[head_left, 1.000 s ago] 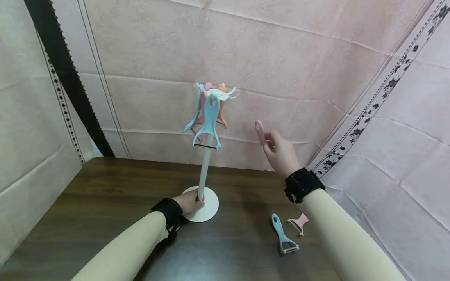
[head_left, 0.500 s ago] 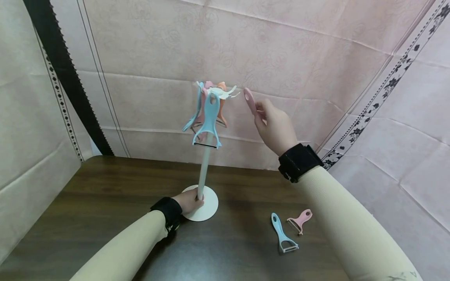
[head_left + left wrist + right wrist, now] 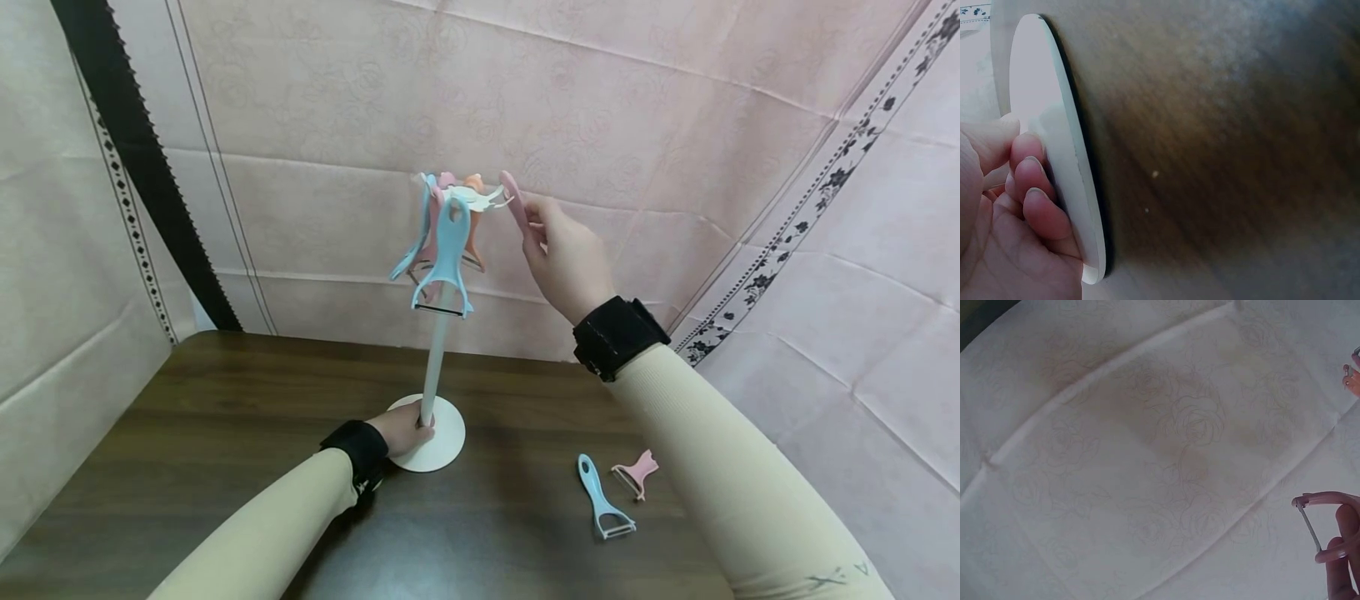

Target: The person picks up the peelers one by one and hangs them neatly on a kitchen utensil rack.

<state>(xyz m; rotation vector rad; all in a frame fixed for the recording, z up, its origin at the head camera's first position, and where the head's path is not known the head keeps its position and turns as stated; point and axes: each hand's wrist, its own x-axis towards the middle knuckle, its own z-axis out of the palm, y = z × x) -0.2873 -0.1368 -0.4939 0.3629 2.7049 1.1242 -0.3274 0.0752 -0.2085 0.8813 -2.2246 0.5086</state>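
My left hand [image 3: 405, 429] grips the pole [image 3: 437, 358] of a white stand just above its round base [image 3: 447, 442]. The left wrist view shows its fingers curled close over the base [image 3: 1041, 81]. Up by the stand's hooked top [image 3: 472, 198], my right hand [image 3: 566, 258] pinches a pink peeler [image 3: 513, 198], handle end up. That end meets or overlaps a right-hand hook; whether it is on the hook I cannot tell. A blue peeler [image 3: 452, 242] hangs at the front, with another blue one [image 3: 415, 250], a pink one and an orange one [image 3: 473, 237] around it.
On the brown table [image 3: 247, 400], to the right of the stand, lie a blue peeler [image 3: 600, 497] and a pink peeler [image 3: 638, 475], the latter partly behind the right sleeve. Pale cloth walls [image 3: 337, 108] rise behind and on both sides.
My right hand has moved up and left with the pink peeler, from apart from the stand to one of its hooks. The left hand keeps its hold on the pole.
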